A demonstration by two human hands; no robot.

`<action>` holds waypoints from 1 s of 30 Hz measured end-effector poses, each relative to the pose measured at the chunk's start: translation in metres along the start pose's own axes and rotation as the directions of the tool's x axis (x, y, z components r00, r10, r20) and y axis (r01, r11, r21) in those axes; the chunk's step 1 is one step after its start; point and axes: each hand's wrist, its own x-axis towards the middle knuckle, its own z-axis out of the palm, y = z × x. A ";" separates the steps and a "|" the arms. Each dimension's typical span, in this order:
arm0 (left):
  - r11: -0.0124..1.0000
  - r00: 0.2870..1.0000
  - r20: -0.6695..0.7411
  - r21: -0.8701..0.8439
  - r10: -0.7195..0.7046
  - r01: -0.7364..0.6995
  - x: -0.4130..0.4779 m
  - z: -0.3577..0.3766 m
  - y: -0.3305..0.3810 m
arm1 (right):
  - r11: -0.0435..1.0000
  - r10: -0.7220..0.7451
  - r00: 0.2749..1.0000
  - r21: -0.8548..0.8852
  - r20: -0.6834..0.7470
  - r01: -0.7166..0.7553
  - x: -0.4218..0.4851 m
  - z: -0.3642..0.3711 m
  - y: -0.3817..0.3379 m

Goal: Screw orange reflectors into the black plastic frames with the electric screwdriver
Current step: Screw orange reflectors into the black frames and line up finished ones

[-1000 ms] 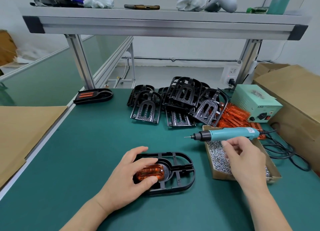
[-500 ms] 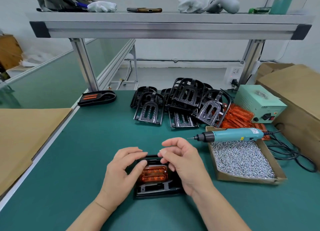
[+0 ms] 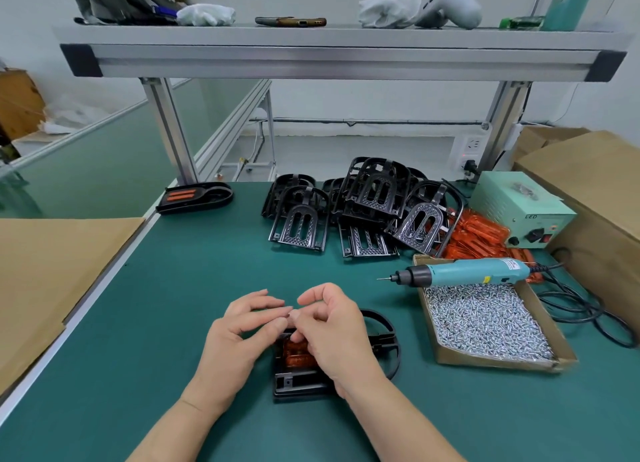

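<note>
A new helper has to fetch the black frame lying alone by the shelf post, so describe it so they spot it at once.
On the green table, find the left aluminium post holding up the shelf. At its foot, by the table's far left edge, lies the lone black frame. Unlike the bare frames piled to its right, it shows two orange bars.

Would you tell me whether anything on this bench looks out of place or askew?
Nothing looks spilled or damaged. The electric screwdriver lies across a corner of the cardboard screw box, bit overhanging the mat, and the black frames sit in a jumbled, leaning heap.
</note>
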 end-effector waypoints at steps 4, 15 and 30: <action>0.995 0.998 -0.033 -0.086 -0.048 0.045 0.001 -0.002 0.000 | 0.996 -0.038 0.999 -0.085 -0.003 0.038 -0.002 0.006 0.004; 0.990 0.993 -0.079 -0.118 -0.086 0.077 0.003 -0.002 -0.003 | 1.000 -0.006 1.000 -0.003 -0.021 0.005 0.001 -0.007 -0.002; 0.992 0.987 -0.107 -0.030 -0.122 0.120 0.004 0.000 -0.008 | 0.768 0.295 0.697 0.597 -0.654 0.234 0.012 -0.132 -0.005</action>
